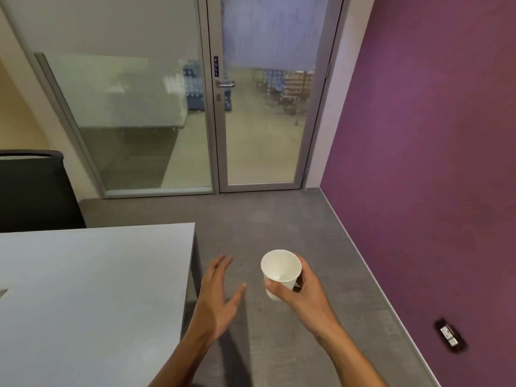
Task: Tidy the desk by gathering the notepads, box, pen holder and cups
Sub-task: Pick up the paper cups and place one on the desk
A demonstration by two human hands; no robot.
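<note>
A white paper cup [280,270] is held upright in the person's right hand [303,293]; the fingers wrap round its lower wall and the thumb presses the near side, so the cup is pinched firmly between them; its mouth faces up and it looks empty inside. The cup hangs in the air over the grey carpet [279,224], off to the right of the desk [83,289] and not above it. The left hand [217,297] is beside it, palm turned inward, fingers spread and holding nothing; the two hands are near each other but apart.

The visible part of the desk, a pale grey top with a square corner, shows no notepads, box, pen holder or further cups; only a faint dark mark sits at its left edge, too small to tell what it is. So, as a judgement, one cup has been picked up, and the rest of the gathering is either finished out of sight or waiting on a part of the desk the view does not reach; I cannot tell which.

Further out: a black chair [36,191] stands behind the desk; a glass door [262,107] with a metal handle faces the person; a purple wall [432,163] runs along the right, with a socket [449,336] low down.
</note>
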